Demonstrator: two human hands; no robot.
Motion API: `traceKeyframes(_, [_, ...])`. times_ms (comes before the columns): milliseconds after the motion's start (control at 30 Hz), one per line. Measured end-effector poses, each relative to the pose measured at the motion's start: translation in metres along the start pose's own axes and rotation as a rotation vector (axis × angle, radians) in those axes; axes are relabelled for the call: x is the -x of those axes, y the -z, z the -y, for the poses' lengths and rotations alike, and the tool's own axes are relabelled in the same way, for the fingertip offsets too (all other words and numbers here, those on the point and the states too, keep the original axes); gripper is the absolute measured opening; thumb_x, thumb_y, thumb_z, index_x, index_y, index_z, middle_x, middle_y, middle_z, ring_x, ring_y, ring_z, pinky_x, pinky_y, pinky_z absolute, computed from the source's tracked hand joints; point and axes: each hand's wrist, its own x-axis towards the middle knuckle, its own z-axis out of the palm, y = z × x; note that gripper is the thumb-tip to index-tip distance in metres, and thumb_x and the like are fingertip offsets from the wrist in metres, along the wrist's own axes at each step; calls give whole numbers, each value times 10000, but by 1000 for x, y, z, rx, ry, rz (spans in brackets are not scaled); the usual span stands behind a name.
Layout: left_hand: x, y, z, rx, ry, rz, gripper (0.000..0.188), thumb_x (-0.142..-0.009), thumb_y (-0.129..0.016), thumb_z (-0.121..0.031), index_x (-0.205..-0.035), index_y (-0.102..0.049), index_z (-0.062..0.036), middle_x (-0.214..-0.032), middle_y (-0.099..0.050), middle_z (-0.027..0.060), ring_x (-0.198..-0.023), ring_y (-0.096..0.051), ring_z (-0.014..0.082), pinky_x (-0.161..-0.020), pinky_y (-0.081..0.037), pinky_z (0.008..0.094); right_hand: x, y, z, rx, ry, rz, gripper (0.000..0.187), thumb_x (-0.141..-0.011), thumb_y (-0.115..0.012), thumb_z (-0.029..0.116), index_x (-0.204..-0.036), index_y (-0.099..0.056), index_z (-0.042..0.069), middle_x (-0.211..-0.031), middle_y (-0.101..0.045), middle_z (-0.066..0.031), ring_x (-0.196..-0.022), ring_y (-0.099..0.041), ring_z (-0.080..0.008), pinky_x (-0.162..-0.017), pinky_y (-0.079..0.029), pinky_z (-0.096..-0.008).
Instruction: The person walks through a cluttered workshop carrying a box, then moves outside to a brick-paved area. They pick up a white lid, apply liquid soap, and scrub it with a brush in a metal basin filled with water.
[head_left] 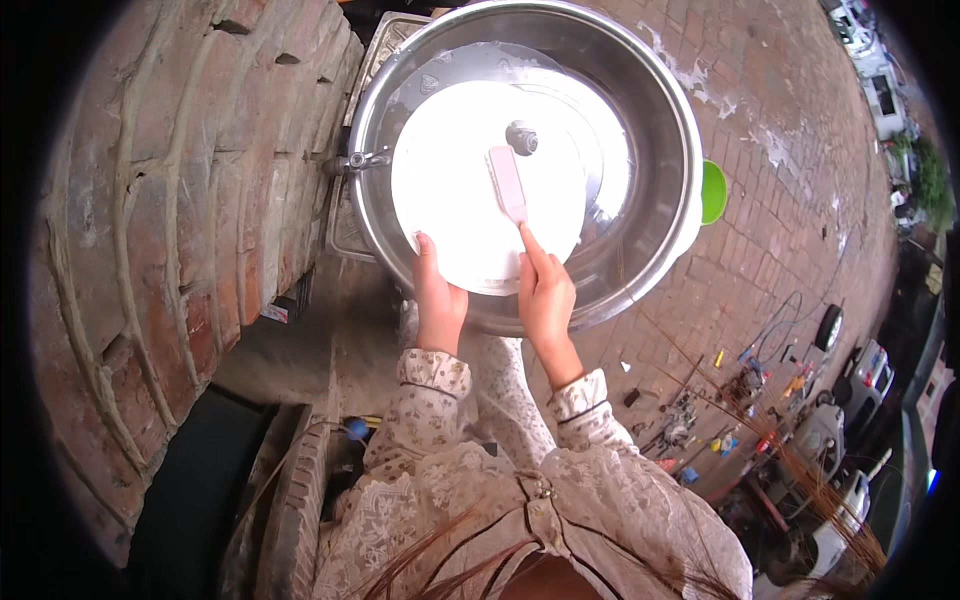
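A large round white disc (450,190), washed out by glare, rests tilted over a wide stainless steel basin (655,150). My left hand (440,305) grips the disc's near left rim, with the thumb on top and the fingers hidden beneath. In my right hand (547,300) is the handle of a pale pink brush (508,182), its index finger stretched along it. The brush head lies against the disc's upper face. Just beyond the brush shows a small dark grey round spot or knob (522,137); which of these it is I cannot tell.
A metal tap (365,160) sits at the basin's left rim, close to a brick wall (190,180). Behind the basin's right side stands a green container (713,192). Brick paving (770,200) stretches right, with scattered tools and parts (690,410) and parked vehicles farther off.
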Motion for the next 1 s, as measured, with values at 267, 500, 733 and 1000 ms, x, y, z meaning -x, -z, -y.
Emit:
traceKeyframes(267, [18, 13, 3, -29, 39, 31, 539, -929, -503, -252, -1346, -306, 27, -1338, -414, 134, -1219, -414, 266, -1021, -342, 408, -71, 3, 6, 84, -20, 50, 346, -868, -539, 95, -1197, -597, 186, -809, -631, -162, -692, -622, -292, -600, -482, -371])
traceKeyframes(500, [23, 29, 6, 57, -14, -7, 483, -924, -502, -214, -1319, -358, 23, -1303, -451, 134, -1194, -442, 261, -1005, -360, 400, -18, 2, -26, 3, -204, -128, 336, -884, -514, 76, -1209, -583, 126, -894, -653, -179, -770, -644, -297, -675, -489, -354])
traceKeyframes(733, [24, 20, 1, -13, 29, -20, 499, -930, -492, -206, -1345, -321, 11, -1321, -431, 132, -1201, -437, 265, -1007, -357, 411, 1, -16, 12, 98, 90, 44, 403, -855, -571, 134, -1245, -556, 231, -673, -514, -88, -579, -553, -253, -569, -470, -369])
traceKeyframes(1000, [24, 26, 0, 69, -30, -8, 518, -932, -491, -222, -1356, -306, 12, -1348, -408, 127, -1243, -391, 274, -1034, -317, 417, 15, -6, -28, 39, -97, -111, 411, -882, -534, 136, -1285, -522, 217, -733, -566, -95, -629, -574, -251, -577, -466, -343])
